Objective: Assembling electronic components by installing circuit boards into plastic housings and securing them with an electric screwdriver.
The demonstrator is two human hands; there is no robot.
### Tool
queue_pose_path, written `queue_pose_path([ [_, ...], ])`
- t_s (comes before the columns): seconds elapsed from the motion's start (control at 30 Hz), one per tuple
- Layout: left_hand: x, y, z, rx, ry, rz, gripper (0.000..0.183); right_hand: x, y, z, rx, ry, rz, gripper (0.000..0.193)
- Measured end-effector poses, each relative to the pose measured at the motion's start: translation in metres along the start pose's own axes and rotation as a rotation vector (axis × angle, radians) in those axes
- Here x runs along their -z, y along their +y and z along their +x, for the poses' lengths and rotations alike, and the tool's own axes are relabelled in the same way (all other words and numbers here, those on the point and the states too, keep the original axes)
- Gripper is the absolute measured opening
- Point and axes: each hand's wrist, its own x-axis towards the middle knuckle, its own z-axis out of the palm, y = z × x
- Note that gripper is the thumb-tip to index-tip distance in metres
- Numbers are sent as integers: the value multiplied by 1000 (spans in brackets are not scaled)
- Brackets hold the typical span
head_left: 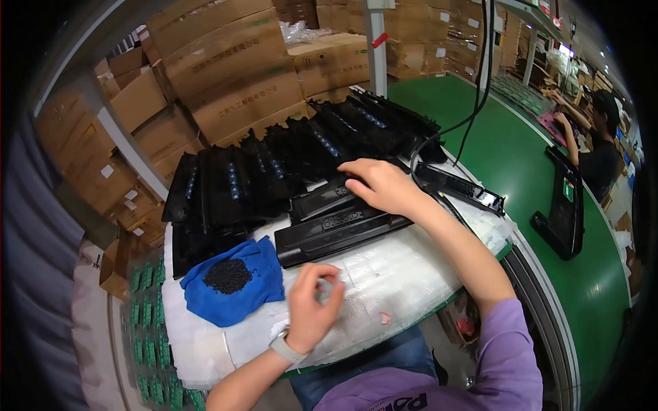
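My right hand [387, 186] reaches over the long black plastic housings, with fingers stretched forward and thumb apart. Its fingertips are at the farther housing [329, 200]; whether they touch it is unclear. The nearer housing [343, 231] lies across the padded white bench top, a raised pattern at its middle. My left hand [315, 308] hovers in front of it, thumb and fingers curled into a pinch. Anything between those fingertips is too small to make out. Left of this hand, a blue cloth [212, 308] carries a pile of small black pieces [228, 275].
Stacked black parts [267, 168] with rows of bluish spots line the bench's back. Another black piece [466, 186] lies right, by a hanging cable [473, 113]. A green conveyor [521, 151] holds a black housing [565, 205]. A co-worker [603, 137] works beyond; cardboard boxes [233, 75] stand behind.
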Motion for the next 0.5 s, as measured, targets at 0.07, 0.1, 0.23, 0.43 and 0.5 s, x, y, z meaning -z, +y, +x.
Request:
queue_pose_path([
  [0.07,-14,-14,2,427,-286,-565,28,-19,9,15,117,-176,62,36],
  [0.1,-17,-15,10,660,-442,-836,36,-23,11,19,140,-313,-36,39],
  [0.23,-23,-28,28,823,-398,-1095,48,-24,-25,55,13,-643,-371,50],
  [0.43,-26,-38,26,746,-418,-1249,51,-30,-27,93,-95,-961,-375,71],
  [0.5,-30,-44,26,736,-415,-1271,47,-33,-12,97,-37,-1016,-257,82],
])
